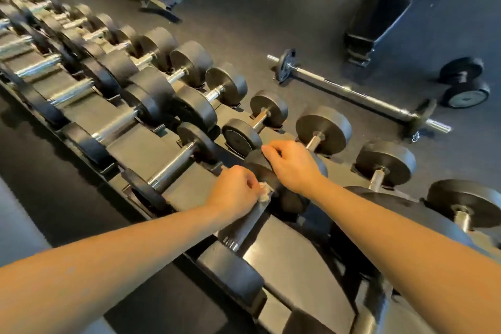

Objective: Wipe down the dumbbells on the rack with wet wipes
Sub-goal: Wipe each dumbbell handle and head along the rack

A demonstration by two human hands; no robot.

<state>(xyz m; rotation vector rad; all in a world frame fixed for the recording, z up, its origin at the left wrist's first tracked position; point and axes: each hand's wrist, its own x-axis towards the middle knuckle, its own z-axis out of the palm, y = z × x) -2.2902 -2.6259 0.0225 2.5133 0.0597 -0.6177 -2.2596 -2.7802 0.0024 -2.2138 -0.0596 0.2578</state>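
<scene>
matt black dumbbell [264,171] heads, shiny metal handles

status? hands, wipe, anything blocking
Left hand pinching the wet wipe on the dumbbell handle. Right hand gripping its far head. Nothing in the way on the rack.

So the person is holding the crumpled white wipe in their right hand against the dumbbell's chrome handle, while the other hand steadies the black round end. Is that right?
Not quite. The head view shows the crumpled white wipe in the left hand, pressed against the chrome handle of the dumbbell. The right hand is the one steadying its black round end.
</scene>
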